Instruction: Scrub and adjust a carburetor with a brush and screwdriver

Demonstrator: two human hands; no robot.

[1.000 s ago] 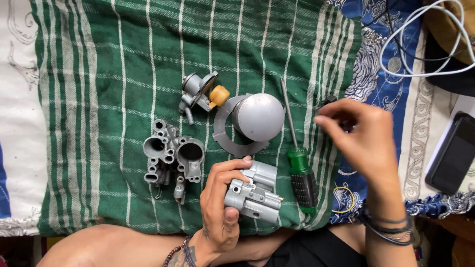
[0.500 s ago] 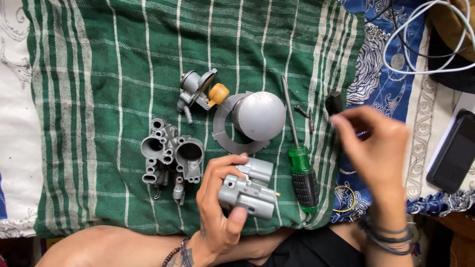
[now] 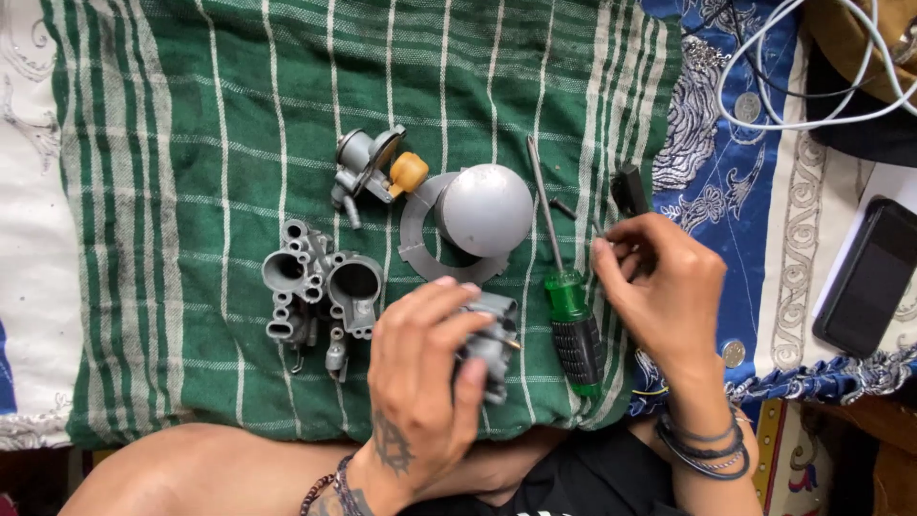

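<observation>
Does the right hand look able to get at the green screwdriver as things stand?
Probably yes. The right hand sits just beside the green screwdriver, with nothing lying over its handle. Its fingertips seem pinched on something small, so they may need freeing first.

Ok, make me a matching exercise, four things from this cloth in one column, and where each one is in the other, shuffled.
1. Screwdriver
2. Dome cover
3. Phone
4. Grey part

A. In the left hand
B. Far right, off the green cloth
C. Between the two hands, green handle
D. Above the left hand, on a flat ring

Pairs: 1-C, 2-D, 3-B, 4-A
</observation>
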